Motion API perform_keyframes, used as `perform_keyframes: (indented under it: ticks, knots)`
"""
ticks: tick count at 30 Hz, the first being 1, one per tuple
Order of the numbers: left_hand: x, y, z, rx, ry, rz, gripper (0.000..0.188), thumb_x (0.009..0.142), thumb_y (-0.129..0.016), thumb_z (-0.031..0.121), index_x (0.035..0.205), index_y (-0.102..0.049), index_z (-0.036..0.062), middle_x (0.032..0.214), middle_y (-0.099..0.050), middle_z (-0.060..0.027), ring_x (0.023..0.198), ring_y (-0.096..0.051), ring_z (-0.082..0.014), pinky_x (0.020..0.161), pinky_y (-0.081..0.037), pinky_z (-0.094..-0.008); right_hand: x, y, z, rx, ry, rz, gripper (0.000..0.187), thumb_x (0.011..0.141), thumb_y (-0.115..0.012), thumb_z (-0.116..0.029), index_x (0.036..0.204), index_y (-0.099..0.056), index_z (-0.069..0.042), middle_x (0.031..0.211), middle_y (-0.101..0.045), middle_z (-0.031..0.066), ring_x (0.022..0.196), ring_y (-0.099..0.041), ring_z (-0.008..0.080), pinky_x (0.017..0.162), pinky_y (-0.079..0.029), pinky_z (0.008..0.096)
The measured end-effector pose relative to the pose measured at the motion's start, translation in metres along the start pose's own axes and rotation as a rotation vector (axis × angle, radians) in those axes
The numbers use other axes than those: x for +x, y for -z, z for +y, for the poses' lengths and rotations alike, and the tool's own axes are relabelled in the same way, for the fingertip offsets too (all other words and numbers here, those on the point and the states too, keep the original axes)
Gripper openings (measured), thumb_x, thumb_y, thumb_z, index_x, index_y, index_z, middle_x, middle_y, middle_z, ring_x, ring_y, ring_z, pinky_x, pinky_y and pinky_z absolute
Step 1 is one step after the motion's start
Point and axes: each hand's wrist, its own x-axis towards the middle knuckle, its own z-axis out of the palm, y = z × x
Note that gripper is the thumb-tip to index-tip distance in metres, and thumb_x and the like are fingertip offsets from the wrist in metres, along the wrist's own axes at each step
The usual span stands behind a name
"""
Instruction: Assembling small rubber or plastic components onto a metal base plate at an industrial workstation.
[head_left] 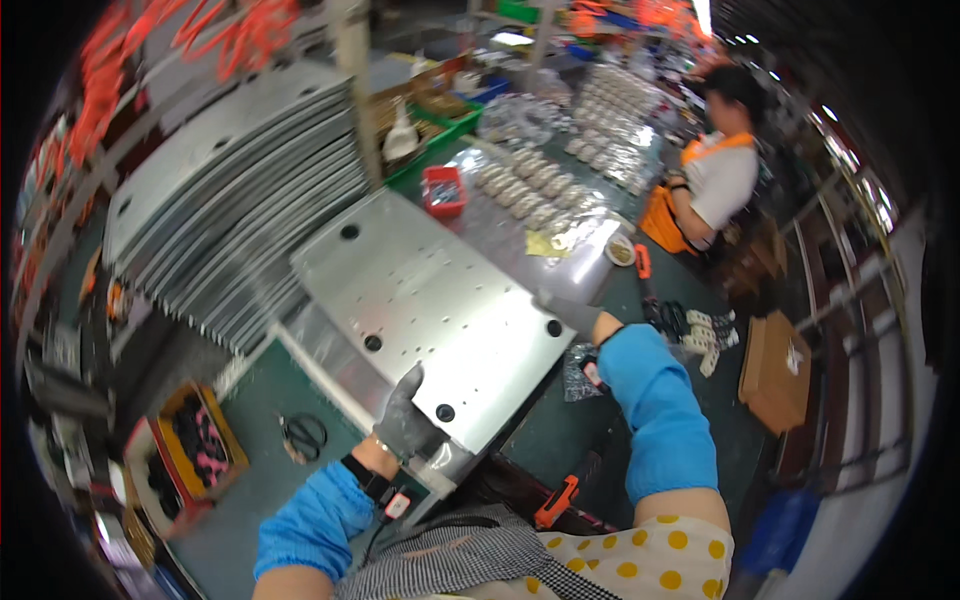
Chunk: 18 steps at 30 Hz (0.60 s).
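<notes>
A silver metal panel (440,310) with small holes and several black round fittings lies tilted across the workbench in front of me. My left hand (408,422), in a grey glove, grips its near left edge, the thumb resting on top and the other fingers mostly hidden. At the right edge, beside one of the black fittings, my right hand (572,312) holds the panel; its grey-gloved fingers are partly hidden at that edge. Blue sleeves cover both my forearms.
At left stands a tall stack of similar panels (240,190). Around the bench are a red parts bin (443,190), an orange-and-black power tool (560,500), a box of black parts (195,450) and a cardboard box (776,370). A co-worker (725,160) stands at far right.
</notes>
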Motion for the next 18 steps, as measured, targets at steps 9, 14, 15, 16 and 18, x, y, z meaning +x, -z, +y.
perform_keyframes:
  ticks: [9, 14, 15, 16, 18]
  knots:
    - [-0.054, 0.021, 0.022, 0.331, 0.133, 0.249, 0.08, 0.086, -0.061, 0.064, 0.14, -0.047, 0.0058, 0.146, -0.045, -0.0172, 0.135, -0.041, -0.0415, 0.104, -0.035, -0.0704, -0.046, 0.002, 0.035, 0.584, -0.042, 0.318, 0.058, 0.096, -0.052, -0.053, 0.132, -0.057, -0.009, 0.138, -0.054, 0.0103, 0.132, -0.046, 0.0253, 0.104, -0.036, 0.0489]
    - [-0.149, 0.038, 0.036, 0.377, 0.08, 0.211, 0.062, 0.095, -0.051, 0.058, 0.124, -0.063, 0.0044, 0.133, -0.059, -0.018, 0.123, -0.056, -0.0388, 0.103, -0.044, -0.0603, -0.209, -0.049, 0.059, -0.158, -0.031, 0.461, 0.063, 0.093, -0.051, -0.055, 0.133, -0.056, -0.007, 0.121, -0.064, 0.0232, 0.113, -0.061, 0.0398, 0.098, -0.046, 0.0446]
    - [-0.171, 0.043, 0.037, 0.368, 0.075, 0.233, 0.06, 0.096, -0.05, 0.057, 0.121, -0.065, 0.0045, 0.131, -0.061, -0.0179, 0.121, -0.058, -0.0386, 0.104, -0.045, -0.0588, -0.242, -0.071, 0.061, -0.227, -0.2, 0.537, 0.069, 0.091, -0.052, -0.058, 0.134, -0.054, -0.004, 0.121, -0.064, 0.024, 0.113, -0.061, 0.0401, 0.098, -0.046, 0.045]
    - [-0.189, 0.048, 0.04, 0.359, 0.086, 0.18, 0.06, 0.095, -0.051, 0.056, 0.123, -0.064, 0.0048, 0.135, -0.058, -0.0178, 0.125, -0.056, -0.0377, 0.104, -0.045, -0.0582, -0.269, -0.093, 0.061, -0.315, -0.353, 0.603, 0.074, 0.089, -0.053, -0.062, 0.135, -0.051, -0.002, 0.121, -0.064, 0.0249, 0.113, -0.061, 0.0403, 0.098, -0.046, 0.0453]
    - [-0.226, 0.061, 0.042, 0.34, 0.061, 0.198, 0.057, 0.095, -0.054, 0.054, 0.123, -0.065, 0.0059, 0.134, -0.059, -0.017, 0.124, -0.057, -0.0353, 0.103, -0.046, -0.0564, -0.304, -0.131, 0.059, -0.256, -0.522, 0.614, 0.079, 0.087, -0.055, -0.064, 0.133, -0.05, 0.001, 0.122, -0.063, 0.0266, 0.114, -0.061, 0.041, 0.098, -0.046, 0.0456]
